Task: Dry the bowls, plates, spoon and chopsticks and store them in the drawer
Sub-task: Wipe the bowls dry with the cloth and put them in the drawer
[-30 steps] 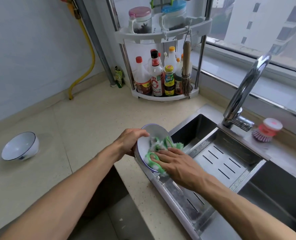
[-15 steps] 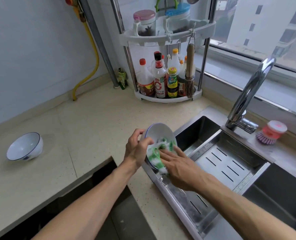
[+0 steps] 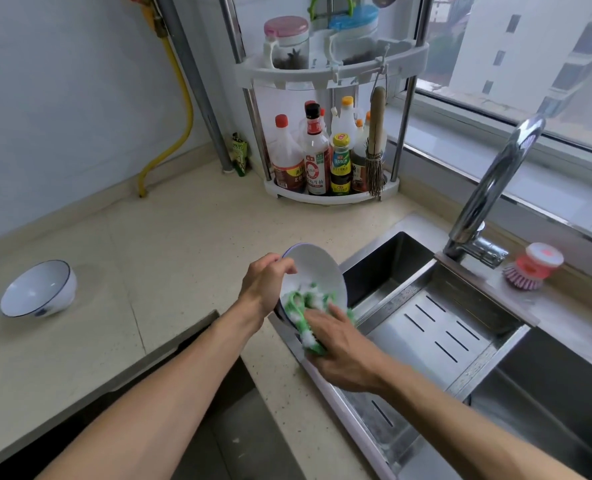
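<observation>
Beige worktop [image 3: 170, 237] left of the sink [image 3: 409, 299] frames the bowl [image 3: 317, 268], now tipped steeper in the left hand's [image 3: 265, 284] curled fingers while the right hand's [image 3: 339, 344] flat fingers have slid the cloth [image 3: 303, 306] lower, so drying continues.

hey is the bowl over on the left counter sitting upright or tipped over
Tipped. The blue-rimmed bowl lies alone on the counter, leaning on its side, its opening facing up and left rather than straight up.
</observation>
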`<state>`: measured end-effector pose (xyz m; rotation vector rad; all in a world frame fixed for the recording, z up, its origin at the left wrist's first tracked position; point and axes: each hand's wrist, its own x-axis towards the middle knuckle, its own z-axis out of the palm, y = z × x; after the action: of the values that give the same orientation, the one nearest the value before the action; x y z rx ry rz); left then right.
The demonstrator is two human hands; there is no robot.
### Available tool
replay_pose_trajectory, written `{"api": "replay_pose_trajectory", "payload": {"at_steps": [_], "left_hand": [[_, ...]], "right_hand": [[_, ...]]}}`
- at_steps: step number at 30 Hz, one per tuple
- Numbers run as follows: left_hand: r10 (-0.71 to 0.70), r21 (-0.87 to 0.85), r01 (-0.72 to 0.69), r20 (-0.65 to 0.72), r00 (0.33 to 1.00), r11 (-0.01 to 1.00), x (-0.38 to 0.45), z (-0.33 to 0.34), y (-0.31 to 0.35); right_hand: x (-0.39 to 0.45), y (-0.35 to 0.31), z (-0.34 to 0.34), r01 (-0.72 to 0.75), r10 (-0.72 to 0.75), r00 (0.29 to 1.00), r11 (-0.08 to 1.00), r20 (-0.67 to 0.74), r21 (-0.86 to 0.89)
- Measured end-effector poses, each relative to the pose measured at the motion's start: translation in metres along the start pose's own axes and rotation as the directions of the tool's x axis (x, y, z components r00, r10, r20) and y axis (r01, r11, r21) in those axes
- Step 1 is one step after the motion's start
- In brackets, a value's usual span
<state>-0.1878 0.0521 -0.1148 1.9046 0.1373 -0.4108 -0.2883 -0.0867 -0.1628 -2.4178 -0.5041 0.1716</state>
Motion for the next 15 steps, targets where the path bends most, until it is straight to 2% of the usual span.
{"api": "replay_pose_trajectory", "payload": {"at_steps": [1, 2, 5, 7, 9, 11, 13, 15], "left_hand": [[-0.016, 0.021, 0.016, 0.011, 1.000, 1.000, 0.001, -0.002, 0.002], [-0.055, 0.045, 0.053, 0.056, 0.997, 0.998, 0.002, -0.006, 0.004], [-0.265, 0.098, 0.247, 0.280, 0.923, 0.964, 0.007, -0.018, 0.006], [-0.296, 0.020, 0.307, 0.323, 0.899, 0.952, 0.009, -0.019, 0.004], [-0.238, -0.198, 0.298, 0.279, 0.930, 0.934, 0.007, -0.014, -0.001], [-0.145, -0.392, 0.216, 0.203, 0.968, 0.894, 0.002, -0.007, -0.013], [-0.047, -0.497, 0.080, 0.079, 0.996, 0.864, -0.007, 0.008, -0.027], [-0.022, -0.535, -0.029, -0.089, 0.996, 0.844, -0.015, 0.022, -0.032]], "right_hand": [[-0.001, -0.002, 0.001, 0.006, -0.007, 1.000, 0.998, 0.010, 0.056], [-0.004, 0.002, 0.001, 0.058, -0.058, 0.998, 0.998, 0.021, 0.003], [-0.007, 0.029, 0.000, 0.209, -0.211, 0.977, 0.906, 0.036, -0.368], [-0.003, 0.035, 0.000, 0.183, -0.202, 0.979, 0.873, 0.005, -0.453], [0.005, 0.026, 0.002, 0.106, -0.175, 0.980, 0.867, -0.098, -0.487], [0.012, 0.012, 0.002, 0.023, -0.157, 0.949, 0.900, -0.274, -0.436], [0.020, -0.006, -0.001, -0.047, -0.123, 0.904, 0.922, -0.408, -0.384], [0.027, -0.021, 0.004, -0.127, -0.044, 0.885, 0.935, -0.463, -0.331]]}}
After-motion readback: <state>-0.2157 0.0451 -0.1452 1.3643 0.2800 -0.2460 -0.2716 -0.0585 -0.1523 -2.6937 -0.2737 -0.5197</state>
